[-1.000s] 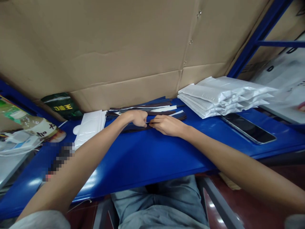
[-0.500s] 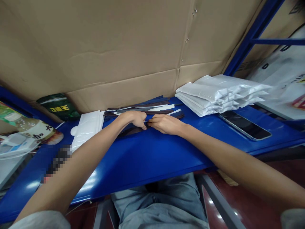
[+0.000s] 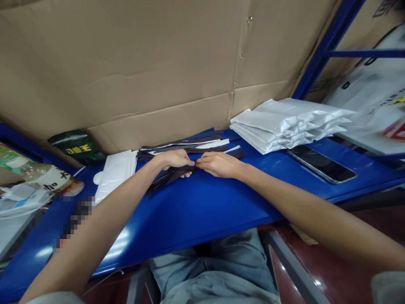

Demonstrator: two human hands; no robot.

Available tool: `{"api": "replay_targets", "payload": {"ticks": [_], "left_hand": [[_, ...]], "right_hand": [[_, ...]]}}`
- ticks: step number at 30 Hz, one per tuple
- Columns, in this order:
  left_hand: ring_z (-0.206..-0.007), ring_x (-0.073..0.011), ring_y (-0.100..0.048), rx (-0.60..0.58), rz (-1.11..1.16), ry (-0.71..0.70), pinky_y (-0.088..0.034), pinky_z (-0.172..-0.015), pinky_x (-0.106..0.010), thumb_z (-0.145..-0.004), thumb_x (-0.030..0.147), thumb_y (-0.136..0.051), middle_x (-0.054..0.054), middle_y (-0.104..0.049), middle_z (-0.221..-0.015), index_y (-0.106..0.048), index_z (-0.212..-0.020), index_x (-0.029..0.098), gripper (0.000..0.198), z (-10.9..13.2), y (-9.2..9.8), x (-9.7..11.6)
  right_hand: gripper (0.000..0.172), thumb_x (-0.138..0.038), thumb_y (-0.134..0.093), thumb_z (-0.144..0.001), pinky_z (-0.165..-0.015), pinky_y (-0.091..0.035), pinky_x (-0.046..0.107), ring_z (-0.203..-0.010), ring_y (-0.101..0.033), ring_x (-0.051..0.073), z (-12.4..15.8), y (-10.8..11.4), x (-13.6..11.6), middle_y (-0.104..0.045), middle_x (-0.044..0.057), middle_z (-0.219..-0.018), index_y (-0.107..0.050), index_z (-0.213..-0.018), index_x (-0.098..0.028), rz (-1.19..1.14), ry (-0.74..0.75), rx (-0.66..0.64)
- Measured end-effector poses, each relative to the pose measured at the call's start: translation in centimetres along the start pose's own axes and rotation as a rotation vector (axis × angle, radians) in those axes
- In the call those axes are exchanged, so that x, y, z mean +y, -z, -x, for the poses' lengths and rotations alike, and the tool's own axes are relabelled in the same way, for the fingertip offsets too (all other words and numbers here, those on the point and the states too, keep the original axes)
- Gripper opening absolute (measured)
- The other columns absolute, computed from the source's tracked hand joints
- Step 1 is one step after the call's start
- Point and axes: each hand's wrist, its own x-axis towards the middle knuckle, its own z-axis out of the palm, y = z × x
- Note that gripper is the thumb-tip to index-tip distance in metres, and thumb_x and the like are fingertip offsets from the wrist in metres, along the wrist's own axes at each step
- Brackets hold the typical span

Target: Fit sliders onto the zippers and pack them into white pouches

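Observation:
My left hand [image 3: 177,160] and my right hand [image 3: 220,164] meet fingertip to fingertip above the blue table [image 3: 202,202]. Between them is a bundle of thin dark strips [image 3: 163,179], whose loose ends fan out under my left wrist. Left fingers are curled around the bundle, thumb and index close to the other hand. My right fingertips pinch its end; the exact grip is too small to make out. Just behind both hands lies a pile of flat strips [image 3: 202,145] in brown, navy, black and white.
White padded mailers [image 3: 284,122] are stacked at the right, with a phone [image 3: 322,164] in front. Leftward are flat white packets [image 3: 115,171], a dark green pouch [image 3: 77,145] and a drink bottle [image 3: 47,173]. A cardboard panel [image 3: 142,63] stands behind.
My left hand has turned and closed around the dark bundle, whose loose ends now show below my wrist. My right hand keeps its pinch in nearly the same place. The view has shifted slightly.

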Motion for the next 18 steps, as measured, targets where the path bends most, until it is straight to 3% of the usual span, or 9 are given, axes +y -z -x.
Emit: {"api": "replay_targets", "payload": {"ticks": [4,7,12,18], "left_hand": [[-0.06,-0.0176,-0.064,0.008,-0.005,-0.099,-0.05,-0.059,-0.028,-0.079,0.037,-0.087,-0.011,-0.075,-0.073,-0.079,-0.069,0.018,0.023,0.3,0.2,-1.1],[-0.063,-0.0156,-0.065,-0.009,0.118,-0.133,-0.053,-0.062,-0.027,-0.082,0.042,-0.087,-0.011,-0.077,-0.082,-0.08,-0.077,0.017,0.026,0.7,0.4,-1.6],[-0.075,-0.0201,-0.073,-0.086,0.316,-0.166,-0.061,-0.075,-0.033,-0.08,0.045,-0.092,-0.013,-0.077,-0.085,-0.078,-0.084,0.015,0.033,1.6,0.4,-1.9],[-0.08,-0.021,-0.073,-0.124,0.401,-0.125,-0.061,-0.078,-0.035,-0.083,0.042,-0.09,-0.014,-0.077,-0.091,-0.079,-0.085,0.013,0.031,2.4,-0.1,-1.3]], "right_hand": [[0.027,-0.026,-0.058,-0.108,-0.102,-0.058,0.045,-0.115,-0.071,0.027,0.2,0.4,-0.5,-0.078,0.013,-0.124,-0.075,-0.126,-0.016,0.021,-0.042,0.038],[0.039,-0.039,-0.064,-0.106,-0.105,-0.058,0.047,-0.122,-0.07,0.031,0.0,0.5,-0.9,-0.074,0.016,-0.134,-0.071,-0.135,-0.013,0.049,-0.103,0.08],[0.037,-0.022,-0.055,-0.109,-0.108,-0.056,0.049,-0.123,-0.072,0.031,-0.4,-0.2,-0.9,-0.074,0.02,-0.137,-0.067,-0.142,-0.008,0.194,-0.15,0.093],[0.041,-0.009,-0.05,-0.107,-0.103,-0.055,0.049,-0.119,-0.072,0.031,-0.3,0.2,-1.1,-0.076,0.021,-0.128,-0.063,-0.145,-0.002,0.305,-0.062,0.021]]}}
